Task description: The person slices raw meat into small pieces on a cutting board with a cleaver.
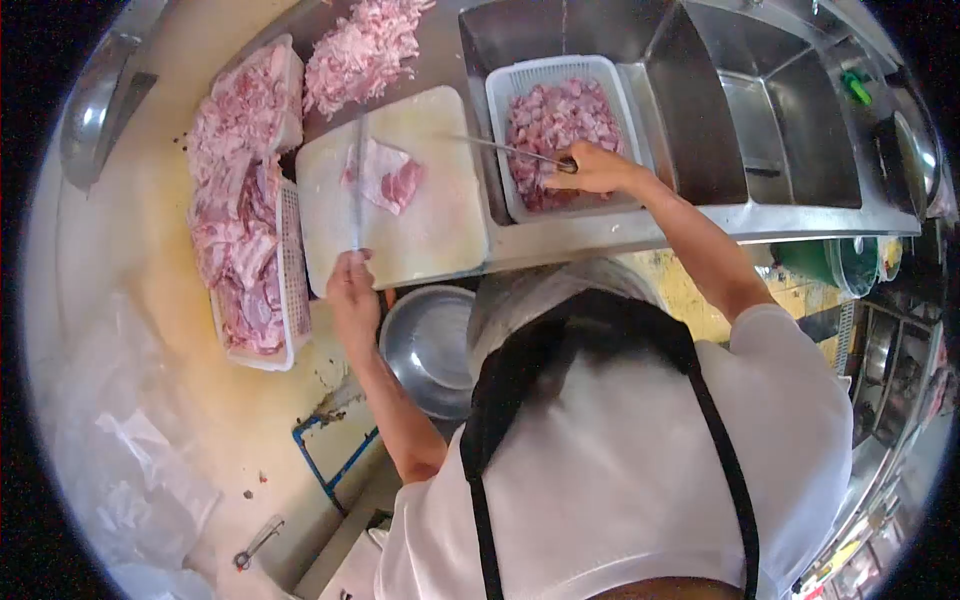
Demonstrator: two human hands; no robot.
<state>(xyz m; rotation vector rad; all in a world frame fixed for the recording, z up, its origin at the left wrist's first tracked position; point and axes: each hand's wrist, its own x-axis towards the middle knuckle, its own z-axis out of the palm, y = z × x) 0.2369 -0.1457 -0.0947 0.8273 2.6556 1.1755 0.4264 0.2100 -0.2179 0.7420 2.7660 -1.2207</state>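
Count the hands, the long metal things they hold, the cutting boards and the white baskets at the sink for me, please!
Left hand and right hand: 2
Left metal tool and right metal tool: 2
Cutting board: 1
White basket at the sink: 1
Total: 6

My slim, dark-handled knife [500,146] pointed leftward; my long grey bar [358,190] crossed over pink-and-white meat [393,182] lying on the cutting board [430,228].
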